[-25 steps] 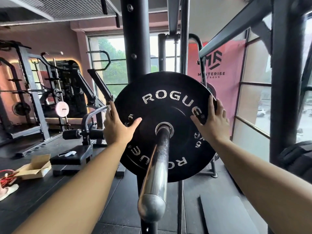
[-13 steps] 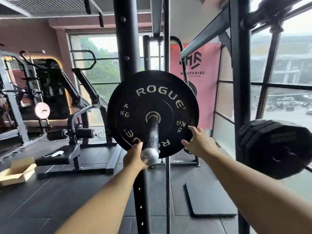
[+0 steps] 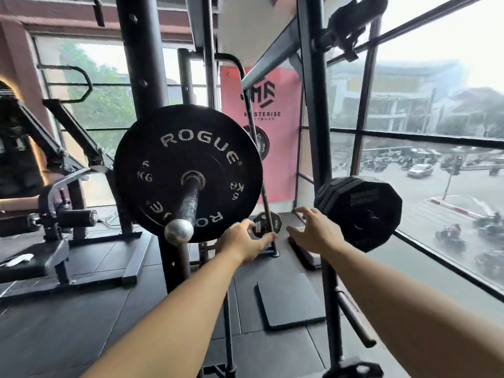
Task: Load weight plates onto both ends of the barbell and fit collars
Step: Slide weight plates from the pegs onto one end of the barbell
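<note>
A black bumper plate (image 3: 188, 148) marked 5 KG sits on the barbell sleeve (image 3: 188, 199). The sleeve's long axis runs straight toward the viewer, and its rounded steel tip stands bare in front of the plate. No collar shows on it, and none is visible anywhere in the scene.

Just right of that tip and a little lower, the left hand (image 3: 242, 241) hangs in the air with relaxed, loosely bent fingers. It grips nothing and is clear of the plate's rim. Behind it, low by the floor, a small plate (image 3: 262, 222) leans near a thin post.

Further right, the right hand (image 3: 317, 234) is spread wide with the palm turned down. It holds nothing, and its fingers point ahead and to the right.

To the right again, past the rack upright (image 3: 313, 132), a stack of plates (image 3: 362, 211) is stored at about hand height, its broad face angled toward the viewer. The stack lies right of both hands, and the right hand is clearly the nearer, just beside the stack's left edge but apart from it. Fetching another plate therefore looks like a rightward reach led by that hand, followed by a carry back left to the sleeve tip
</note>
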